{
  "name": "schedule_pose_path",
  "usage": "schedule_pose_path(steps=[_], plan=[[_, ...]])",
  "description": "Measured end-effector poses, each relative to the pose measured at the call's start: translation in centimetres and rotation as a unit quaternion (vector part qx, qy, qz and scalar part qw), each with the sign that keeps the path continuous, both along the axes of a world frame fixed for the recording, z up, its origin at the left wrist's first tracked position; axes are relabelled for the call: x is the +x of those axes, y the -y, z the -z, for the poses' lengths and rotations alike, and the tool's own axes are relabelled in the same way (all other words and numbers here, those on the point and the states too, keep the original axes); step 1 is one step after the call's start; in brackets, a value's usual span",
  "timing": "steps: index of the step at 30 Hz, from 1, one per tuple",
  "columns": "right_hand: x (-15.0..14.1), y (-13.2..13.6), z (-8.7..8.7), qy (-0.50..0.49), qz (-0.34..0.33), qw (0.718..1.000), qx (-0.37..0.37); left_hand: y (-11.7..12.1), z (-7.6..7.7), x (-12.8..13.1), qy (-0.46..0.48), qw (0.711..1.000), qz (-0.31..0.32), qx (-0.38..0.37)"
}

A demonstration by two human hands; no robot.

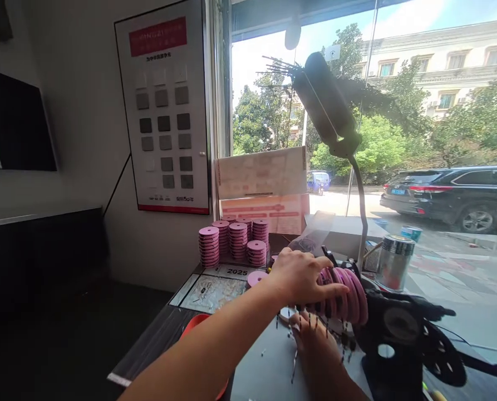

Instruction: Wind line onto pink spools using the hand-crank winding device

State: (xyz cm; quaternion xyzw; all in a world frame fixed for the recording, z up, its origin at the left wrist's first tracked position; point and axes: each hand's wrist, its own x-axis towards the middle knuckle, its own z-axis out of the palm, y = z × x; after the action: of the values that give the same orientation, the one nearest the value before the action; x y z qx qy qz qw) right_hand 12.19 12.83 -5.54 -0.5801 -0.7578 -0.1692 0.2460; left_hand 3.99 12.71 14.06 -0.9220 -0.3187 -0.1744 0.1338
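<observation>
A row of pink spools (354, 298) sits side by side on a black winding device with a crank (398, 328). From above, my left hand (298, 275) closes over the left part of this row, its thumb lying along the front of the spools. Short dark strands (310, 322) dangle below the spools. Under them, my right hand (315, 342) is curled near the left end of the row, by a pale round piece (288, 314). Its fingertips are partly hidden, and I cannot make out what they hold.
Stacks of pink spools (208, 248) stand at the back left, with a single spool (256, 278) nearer. A red container (196, 323) is beneath my left forearm. A desk lamp (327, 103) rises behind the device, beside a clear jar (394, 264). A window is behind.
</observation>
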Motion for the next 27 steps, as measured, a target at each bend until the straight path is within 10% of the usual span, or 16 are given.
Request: schedule_pose_path(steps=[12, 17, 23, 27], plan=[[1.7, 1.5, -0.5, 0.055, 0.053, 0.991, -0.11, -0.3, 0.2, -0.1, 0.011, 1.0, 0.015, 0.015], [1.8, 3.3, 0.6, 0.08, -0.014, 0.989, -0.127, -0.1, 0.0, 0.0, 0.006, 1.0, 0.007, 0.014], [1.5, 4.2, 3.6, 0.107, -0.123, 0.986, 0.018, 0.0, -0.1, 0.0, 0.004, 1.0, 0.01, 0.01], [2.2, 4.3, 3.3, 0.003, -0.144, 0.984, -0.104, 0.0, -0.1, 0.0, 0.005, 1.0, 0.009, 0.014]])
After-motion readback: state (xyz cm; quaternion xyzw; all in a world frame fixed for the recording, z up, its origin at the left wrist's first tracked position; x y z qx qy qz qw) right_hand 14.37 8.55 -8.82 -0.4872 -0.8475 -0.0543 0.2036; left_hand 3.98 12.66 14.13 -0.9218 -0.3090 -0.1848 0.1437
